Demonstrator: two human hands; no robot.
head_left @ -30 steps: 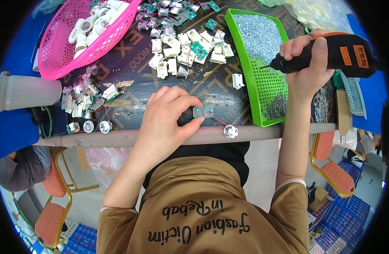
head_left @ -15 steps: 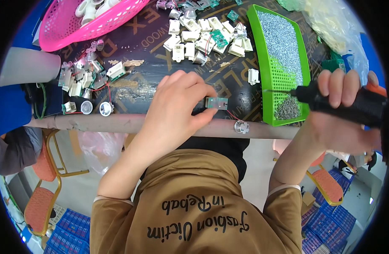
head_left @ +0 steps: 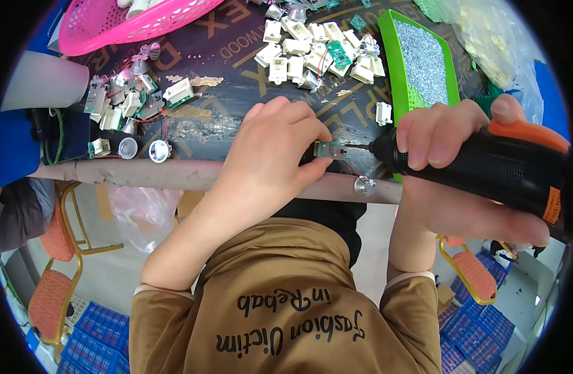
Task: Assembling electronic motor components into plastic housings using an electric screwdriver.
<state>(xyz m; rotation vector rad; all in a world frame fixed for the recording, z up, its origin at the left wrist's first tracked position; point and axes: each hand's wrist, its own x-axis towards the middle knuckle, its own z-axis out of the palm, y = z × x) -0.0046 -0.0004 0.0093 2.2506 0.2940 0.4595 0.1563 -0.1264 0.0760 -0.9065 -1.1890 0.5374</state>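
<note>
Near the table's front edge, my left hand (head_left: 277, 146) pinches a small green circuit board (head_left: 329, 149) between thumb and forefinger. Thin wires run from the board to a small clear reflector lamp (head_left: 364, 185) at the edge. What lies under the board is mostly hidden by my fingers. My right hand (head_left: 442, 168) is wrapped round a black and orange electric screwdriver (head_left: 473, 165), held almost level. Its thin bit points left, with the tip at the board's right end; I cannot tell whether it sits in a screw. A single white plastic housing (head_left: 384, 113) lies just beyond.
A green tray (head_left: 392, 56) of small screws stands at the right, partly behind my right hand. White housings (head_left: 296, 47) are heaped at the back. Wired boards and lamps (head_left: 121, 103) lie left, by a pink basket (head_left: 81, 37) and a pale tub (head_left: 46, 89).
My right hand has brought the screwdriver leftward from over the green tray to the circuit board. My left hand still holds the board; the whole view has shifted slightly.
</note>
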